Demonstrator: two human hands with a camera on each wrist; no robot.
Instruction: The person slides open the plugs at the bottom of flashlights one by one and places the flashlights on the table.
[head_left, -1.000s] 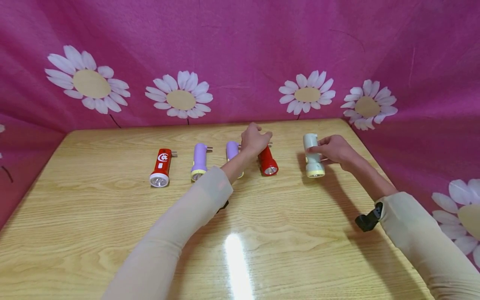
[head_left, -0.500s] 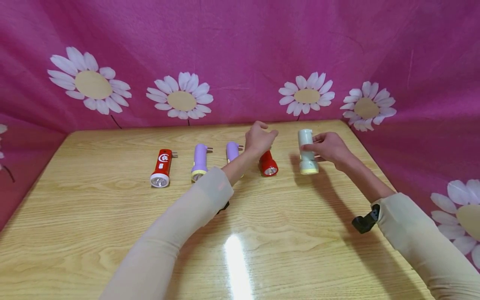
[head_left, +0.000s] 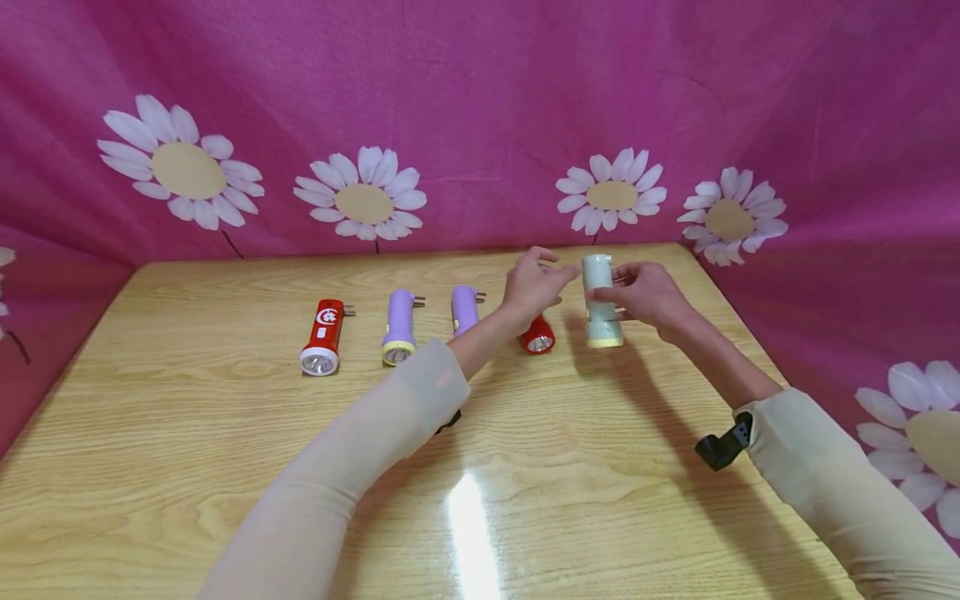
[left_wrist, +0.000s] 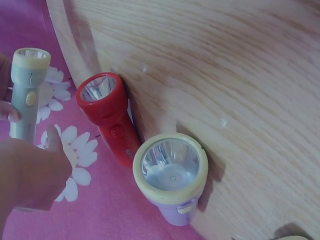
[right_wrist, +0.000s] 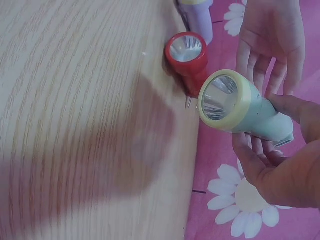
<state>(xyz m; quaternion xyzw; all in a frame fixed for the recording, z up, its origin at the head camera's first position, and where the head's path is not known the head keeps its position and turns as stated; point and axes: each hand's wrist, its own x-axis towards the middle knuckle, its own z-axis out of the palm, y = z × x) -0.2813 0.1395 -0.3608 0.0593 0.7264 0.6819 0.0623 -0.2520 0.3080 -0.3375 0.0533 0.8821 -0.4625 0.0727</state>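
My right hand [head_left: 648, 296] holds a pale green flashlight [head_left: 599, 292] between thumb and fingers, its cream-rimmed lens end downward. In the right wrist view that flashlight [right_wrist: 257, 117] is tilted above the table, its lens turned to the camera. My left hand [head_left: 536, 287] reaches out just left of it with fingers extended and nothing in them. Below the left hand lies a red flashlight [head_left: 538, 337], its upper part hidden by the hand in the head view. A purple flashlight [head_left: 465, 308] lies left of that, partly covered by the left forearm.
Another purple flashlight [head_left: 400, 321] and a red one with a white rim [head_left: 322, 337] lie farther left in the row, plug prongs sticking out sideways. A pink curtain [head_left: 480, 108] with white flowers hangs behind the wooden table [head_left: 187, 450].
The right hand has carried the pale green flashlight leftward. My left hand has moved right from over the red flashlight's back end toward the pale green one, its fingers extending.
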